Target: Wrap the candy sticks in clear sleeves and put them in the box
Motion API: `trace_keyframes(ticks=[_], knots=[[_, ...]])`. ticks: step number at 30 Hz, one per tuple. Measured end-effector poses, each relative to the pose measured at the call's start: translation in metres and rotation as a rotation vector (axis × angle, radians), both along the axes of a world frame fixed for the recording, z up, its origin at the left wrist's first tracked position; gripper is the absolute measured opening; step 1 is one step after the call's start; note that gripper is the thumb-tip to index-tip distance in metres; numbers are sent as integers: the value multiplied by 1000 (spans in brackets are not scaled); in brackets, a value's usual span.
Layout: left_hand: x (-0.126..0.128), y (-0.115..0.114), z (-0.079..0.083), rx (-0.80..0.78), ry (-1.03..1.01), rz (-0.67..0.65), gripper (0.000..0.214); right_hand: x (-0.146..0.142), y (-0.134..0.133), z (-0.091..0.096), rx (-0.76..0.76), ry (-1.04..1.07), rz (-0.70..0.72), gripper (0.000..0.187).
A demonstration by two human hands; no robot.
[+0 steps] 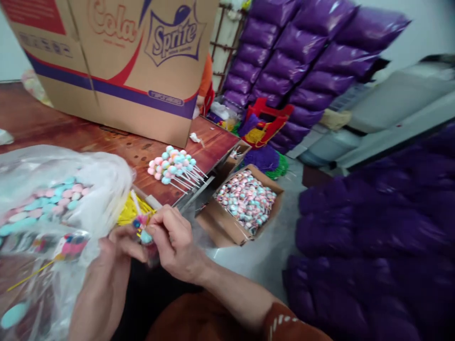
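In front of my body both hands meet at a lollipop [145, 236] with a pale blue ball and a wrapper bunched pink and blue above it. A white stick points up from the bunched part. My right hand [175, 241] pinches the wrapper with thumb and fingertips. From the other side, the curled fingers of my left hand [115, 255] grip the same lollipop; its lower part is blurred. Just behind the hands are yellow twist ties [133, 210] in a small box. Left of them, a clear plastic bag [103, 168] holds pink and blue candies.
Unwrapped lollipops [172, 163] lie piled on the wooden table [142, 189], sticks toward its edge. A large carton [124, 94] stands behind. On the floor, an open cardboard box [227, 227] holds wrapped lollipops. Purple packed bags [355, 227] are stacked at the right.
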State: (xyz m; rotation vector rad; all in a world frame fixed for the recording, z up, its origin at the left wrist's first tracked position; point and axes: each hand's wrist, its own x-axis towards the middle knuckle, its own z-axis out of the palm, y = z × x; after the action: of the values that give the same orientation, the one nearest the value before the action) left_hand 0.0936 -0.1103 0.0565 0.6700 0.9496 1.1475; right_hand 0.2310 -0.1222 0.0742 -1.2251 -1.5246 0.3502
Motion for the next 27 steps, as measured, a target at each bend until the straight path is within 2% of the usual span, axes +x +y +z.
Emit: trace_keyframes(ticks=[3,4,6,9,11,14,16,18,20,22,24,27], knots=[[17,-7,-3,71,132,-129,36,14,-14,3,39,25,-12,18],[24,-10,-1,70,169,-158,29,19,-21,3,8,93,-8,18],[39,-18,5,102,256,-254,23,30,-40,-3,-150,315,-8,19],[66,-22,0,106,236,-244,20,50,-61,-28,-428,587,-20,19],[80,-20,-11,178,329,-136,12,60,-68,-51,-558,739,-37,25],[83,-18,-22,378,426,-229,7,74,-72,-80,-665,989,-88,30],[66,-15,-20,504,502,-186,10,92,-69,-95,-653,1164,-158,32],[31,-3,-17,558,662,31,12,118,-61,-109,-579,1318,-267,31],[-15,17,-19,481,896,303,16,147,-51,-124,-499,1409,-427,22],[-62,39,-29,321,1151,486,21,169,-42,-137,-539,1431,-582,17],[-98,56,-43,257,1383,520,29,173,-34,-145,-644,1387,-635,12],[-123,69,-61,166,1540,468,25,149,-25,-143,-680,1259,-489,23]])
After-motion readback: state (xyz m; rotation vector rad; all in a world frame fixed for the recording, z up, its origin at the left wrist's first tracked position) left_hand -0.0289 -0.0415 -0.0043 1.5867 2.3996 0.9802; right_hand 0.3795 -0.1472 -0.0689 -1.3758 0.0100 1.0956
